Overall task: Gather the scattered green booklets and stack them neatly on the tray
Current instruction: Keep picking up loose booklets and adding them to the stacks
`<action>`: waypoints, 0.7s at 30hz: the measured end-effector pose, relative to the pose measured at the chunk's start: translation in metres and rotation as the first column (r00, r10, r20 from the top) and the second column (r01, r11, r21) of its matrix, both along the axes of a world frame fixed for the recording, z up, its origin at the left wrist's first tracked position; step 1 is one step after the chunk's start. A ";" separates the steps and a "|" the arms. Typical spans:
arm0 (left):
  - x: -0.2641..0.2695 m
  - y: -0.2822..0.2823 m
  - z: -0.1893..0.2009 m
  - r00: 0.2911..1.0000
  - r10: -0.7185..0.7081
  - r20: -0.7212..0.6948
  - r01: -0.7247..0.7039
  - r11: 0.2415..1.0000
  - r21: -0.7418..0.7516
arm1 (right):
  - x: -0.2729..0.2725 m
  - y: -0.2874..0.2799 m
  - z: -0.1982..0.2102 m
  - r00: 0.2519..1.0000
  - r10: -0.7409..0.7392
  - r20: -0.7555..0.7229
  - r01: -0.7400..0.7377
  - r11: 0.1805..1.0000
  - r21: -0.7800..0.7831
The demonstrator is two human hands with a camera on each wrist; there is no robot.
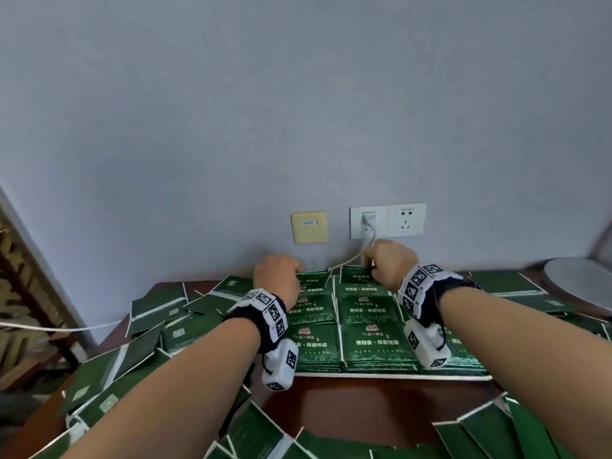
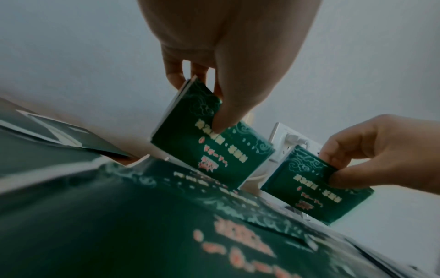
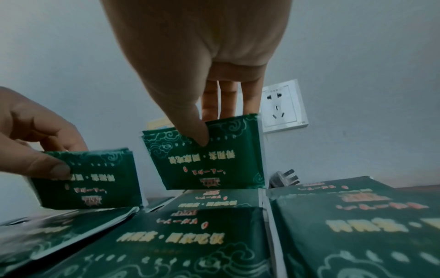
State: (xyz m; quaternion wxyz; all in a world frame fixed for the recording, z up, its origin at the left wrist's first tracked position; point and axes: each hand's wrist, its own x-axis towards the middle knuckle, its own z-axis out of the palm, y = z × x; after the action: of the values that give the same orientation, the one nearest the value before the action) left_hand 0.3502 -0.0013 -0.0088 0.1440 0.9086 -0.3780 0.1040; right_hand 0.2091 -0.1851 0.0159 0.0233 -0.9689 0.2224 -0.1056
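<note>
Your left hand [image 2: 228, 56] and right hand [image 3: 195, 62] each pinch a booklet [image 2: 209, 143] [image 3: 204, 159] upright by its top edge, covers facing you, text inverted, above the stacks [image 1: 374, 342] on the tray [image 1: 390, 376], before the grey wall's socket [image 1: 406, 220]; loose booklets [image 1: 159, 329] litter the brown table [image 1: 347, 405].

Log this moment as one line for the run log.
left hand: pinches booklet | right hand: pinches second booklet | both above stacked booklets

Bare table strip [image 1: 357, 402] lying open near the tray edge [image 1: 390, 376] — loose booklets [image 1: 145, 329] crowding left, wall [image 1: 298, 111] and plugged cable [image 1: 351, 258] blocking far side, round stand [image 1: 578, 279] sitting right.
</note>
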 end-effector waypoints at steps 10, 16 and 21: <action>0.021 -0.017 -0.018 0.970 -0.037 -0.239 0.080 0.981 0.174 | 0.018 -0.006 -0.014 0.989 0.032 -0.142 -0.028 0.999 0.032; 0.021 -0.012 -0.017 0.971 -0.003 -0.239 0.049 0.982 0.185 | 0.028 -0.010 -0.010 0.997 -0.032 -0.075 0.028 0.998 -0.049; 0.014 -0.007 -0.008 0.970 -0.028 -0.240 0.101 0.949 0.297 | 0.032 -0.006 -0.016 0.979 0.018 -0.205 -0.017 1.000 0.006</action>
State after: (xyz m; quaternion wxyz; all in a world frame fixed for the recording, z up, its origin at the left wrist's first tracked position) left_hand 0.3643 -0.0082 -0.0169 0.0476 0.9128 -0.3999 -0.0682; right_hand 0.2410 -0.1915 -0.0004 0.0033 -0.9765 0.2153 -0.0043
